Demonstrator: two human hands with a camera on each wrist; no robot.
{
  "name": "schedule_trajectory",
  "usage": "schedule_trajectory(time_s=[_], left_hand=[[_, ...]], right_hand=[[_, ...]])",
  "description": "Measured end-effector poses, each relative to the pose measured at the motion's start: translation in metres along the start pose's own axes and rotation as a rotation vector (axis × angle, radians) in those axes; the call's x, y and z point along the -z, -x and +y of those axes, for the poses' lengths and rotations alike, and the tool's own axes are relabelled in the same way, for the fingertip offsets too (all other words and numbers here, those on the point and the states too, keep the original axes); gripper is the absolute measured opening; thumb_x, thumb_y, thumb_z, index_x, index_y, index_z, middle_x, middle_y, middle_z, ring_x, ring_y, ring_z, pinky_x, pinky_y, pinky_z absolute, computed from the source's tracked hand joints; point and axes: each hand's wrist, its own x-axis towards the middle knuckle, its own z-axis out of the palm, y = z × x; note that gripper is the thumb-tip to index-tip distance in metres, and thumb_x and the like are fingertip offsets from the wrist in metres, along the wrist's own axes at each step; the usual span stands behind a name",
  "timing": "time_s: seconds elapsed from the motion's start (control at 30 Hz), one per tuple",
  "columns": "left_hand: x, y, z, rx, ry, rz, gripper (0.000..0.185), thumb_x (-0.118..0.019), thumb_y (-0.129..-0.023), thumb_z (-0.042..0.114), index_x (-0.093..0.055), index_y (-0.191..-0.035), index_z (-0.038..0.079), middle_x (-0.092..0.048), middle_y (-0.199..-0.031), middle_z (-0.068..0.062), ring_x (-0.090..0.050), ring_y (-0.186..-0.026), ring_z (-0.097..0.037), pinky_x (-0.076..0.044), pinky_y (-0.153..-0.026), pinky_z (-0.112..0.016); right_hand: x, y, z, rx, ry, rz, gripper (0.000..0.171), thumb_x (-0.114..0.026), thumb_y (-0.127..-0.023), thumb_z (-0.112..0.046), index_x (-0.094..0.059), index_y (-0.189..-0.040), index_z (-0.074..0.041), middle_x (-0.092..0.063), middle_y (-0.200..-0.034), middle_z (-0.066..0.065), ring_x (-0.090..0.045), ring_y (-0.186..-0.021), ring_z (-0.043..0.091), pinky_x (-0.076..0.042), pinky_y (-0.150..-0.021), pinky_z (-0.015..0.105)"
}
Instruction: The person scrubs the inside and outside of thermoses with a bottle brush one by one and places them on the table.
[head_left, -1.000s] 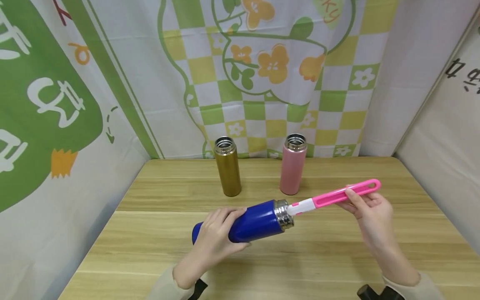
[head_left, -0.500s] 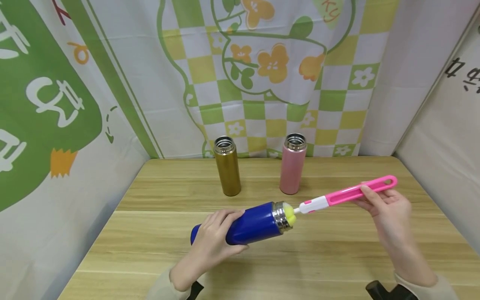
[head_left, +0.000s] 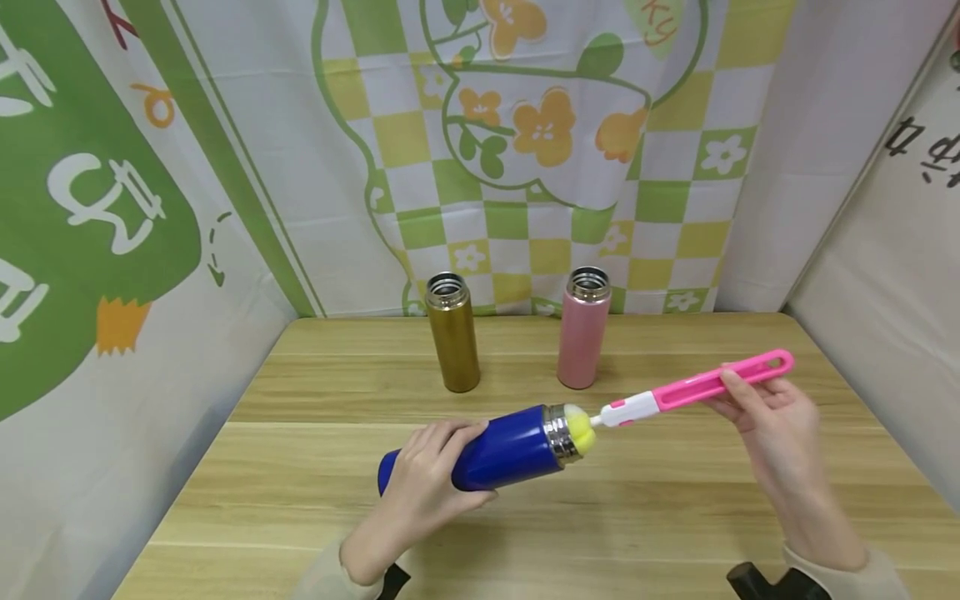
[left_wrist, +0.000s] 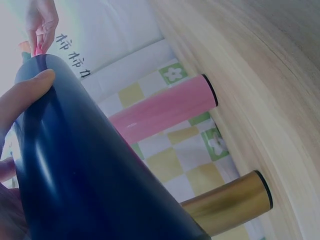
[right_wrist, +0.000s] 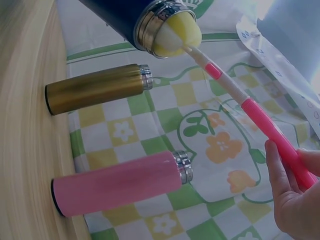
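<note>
A dark blue thermos bottle [head_left: 506, 450] lies tilted in the grip of my left hand [head_left: 427, 475], its steel mouth pointing right and a little up. My right hand [head_left: 776, 425] pinches the pink handle of a bottle brush [head_left: 693, 390] between thumb and fingers. The yellow and white sponge head [right_wrist: 180, 34] sits partly in the blue bottle's mouth, with its outer end bulging past the rim. Between sponge and handle, a thin white stem shows. In the left wrist view the blue bottle covers most of the brush.
An uncapped gold bottle [head_left: 453, 337] and an uncapped pink bottle [head_left: 582, 333] stand upright towards the back of the wooden table [head_left: 300, 400]. Behind the table hangs a printed checkered curtain [head_left: 517, 225], with cloth walls on both sides.
My right hand has drawn the brush to the right, so its sponge head has come partly out of the blue bottle. Over the last half second both hands have barely moved.
</note>
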Motion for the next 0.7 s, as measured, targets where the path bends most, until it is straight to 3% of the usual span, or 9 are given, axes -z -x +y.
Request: schedule_trajectory(time_s=[0.53,0.63,0.7], left_hand=[[-0.001,-0.002,-0.001,0.019,-0.023,0.008,0.074,-0.086,-0.040,0.035,-0.060,-0.104,0.008,-0.060,-0.097,-0.003,-0.058,-0.086,-0.019,-0.048,-0.069,-0.036],[-0.003,-0.003,0.001,0.008,0.003,0.008,0.075,-0.086,-0.040,0.035,-0.059,-0.105,0.008,-0.060,-0.097,-0.003,-0.057,-0.087,-0.019,-0.048,-0.069,-0.036],[-0.005,-0.005,0.003,-0.003,0.028,-0.007,0.075,-0.085,-0.042,0.036,-0.058,-0.107,0.008,-0.059,-0.098,-0.002,-0.057,-0.088,-0.018,-0.048,-0.071,-0.036]], right_hand=[[-0.010,0.003,0.017,-0.017,0.059,-0.022,0.012,-0.047,-0.086,0.006,-0.058,-0.091,0.004,-0.065,-0.085,0.013,-0.065,-0.080,0.020,-0.048,-0.075,0.029],[-0.001,0.004,0.040,-0.053,0.179,-0.051,0.013,-0.053,-0.087,-0.004,-0.055,-0.096,0.004,-0.064,-0.088,0.013,-0.064,-0.082,0.022,-0.047,-0.075,0.030],[0.016,0.002,0.072,-0.062,0.243,-0.088,0.021,-0.056,-0.086,-0.007,-0.053,-0.102,0.005,-0.063,-0.093,0.018,-0.063,-0.084,0.028,-0.047,-0.076,0.033]])
